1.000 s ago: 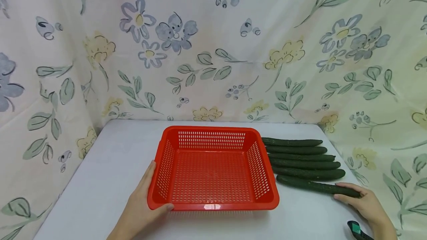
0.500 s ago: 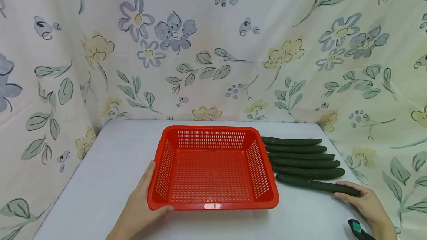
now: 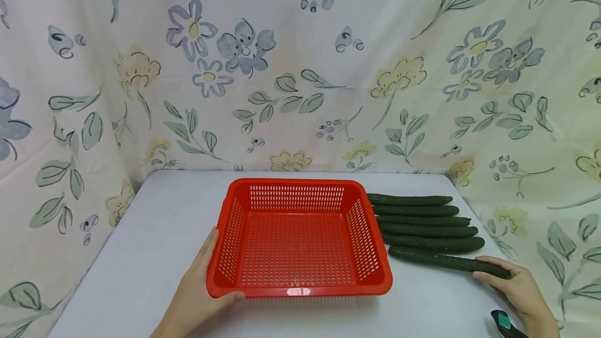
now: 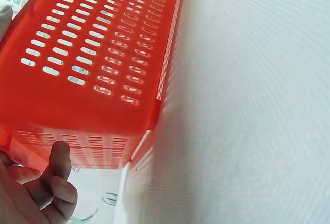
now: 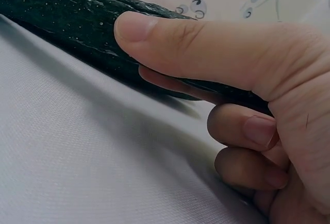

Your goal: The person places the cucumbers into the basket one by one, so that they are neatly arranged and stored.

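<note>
A red plastic basket with slotted sides stands on the white table. My left hand grips its near left corner, thumb on the front rim and fingers along the left side. In the left wrist view, some fingers of that hand curl beside the basket wall. To the right, my right hand pinches the right end of a dark green cucumber. Up close in the right wrist view, the thumb presses on the cucumber, which lies low at the tabletop. Other fingers are curled under.
Several more cucumbers lie in a row behind the held one, their left ends partly hidden by the basket. The white table extends left of the basket. Floral cloth hangs behind and at both sides. A black-and-green device sits at the right wrist.
My right hand has shifted very slightly to the right along the cucumber's end. The left hand and the basket look unchanged; the view itself shifts slightly.
</note>
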Motion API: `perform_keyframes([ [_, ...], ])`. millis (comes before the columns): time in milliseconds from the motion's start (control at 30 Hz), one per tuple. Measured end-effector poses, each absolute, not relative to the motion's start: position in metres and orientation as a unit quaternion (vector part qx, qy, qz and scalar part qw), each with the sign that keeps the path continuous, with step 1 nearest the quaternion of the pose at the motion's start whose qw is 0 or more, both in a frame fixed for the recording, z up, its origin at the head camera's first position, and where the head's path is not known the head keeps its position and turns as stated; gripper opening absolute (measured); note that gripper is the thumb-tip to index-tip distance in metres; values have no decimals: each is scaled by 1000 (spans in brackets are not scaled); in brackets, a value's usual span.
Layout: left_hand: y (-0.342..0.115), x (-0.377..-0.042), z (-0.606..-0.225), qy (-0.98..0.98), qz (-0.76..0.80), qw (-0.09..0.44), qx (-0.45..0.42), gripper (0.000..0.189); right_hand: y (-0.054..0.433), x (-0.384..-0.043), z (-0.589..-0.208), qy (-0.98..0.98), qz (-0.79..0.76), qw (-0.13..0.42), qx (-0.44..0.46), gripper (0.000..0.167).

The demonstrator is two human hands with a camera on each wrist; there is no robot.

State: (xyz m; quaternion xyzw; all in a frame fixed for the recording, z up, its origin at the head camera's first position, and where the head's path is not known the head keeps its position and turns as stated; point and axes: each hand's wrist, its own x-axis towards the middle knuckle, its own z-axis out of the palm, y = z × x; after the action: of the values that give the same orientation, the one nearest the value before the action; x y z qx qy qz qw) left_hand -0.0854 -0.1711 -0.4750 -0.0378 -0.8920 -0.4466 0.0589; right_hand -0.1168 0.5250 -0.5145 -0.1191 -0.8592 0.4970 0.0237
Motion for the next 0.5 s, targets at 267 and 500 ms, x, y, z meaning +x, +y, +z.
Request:
perform_keyframes([
  [267, -171, -85, -475, -892, -447, 54, -37, 134, 524, -115, -511, -860, 494, 29, -125, 34],
  [500, -171, -84, -474, -894, -445, 43, -30, 133, 526, -112, -511, -774, 623, 61, -90, 32],
])
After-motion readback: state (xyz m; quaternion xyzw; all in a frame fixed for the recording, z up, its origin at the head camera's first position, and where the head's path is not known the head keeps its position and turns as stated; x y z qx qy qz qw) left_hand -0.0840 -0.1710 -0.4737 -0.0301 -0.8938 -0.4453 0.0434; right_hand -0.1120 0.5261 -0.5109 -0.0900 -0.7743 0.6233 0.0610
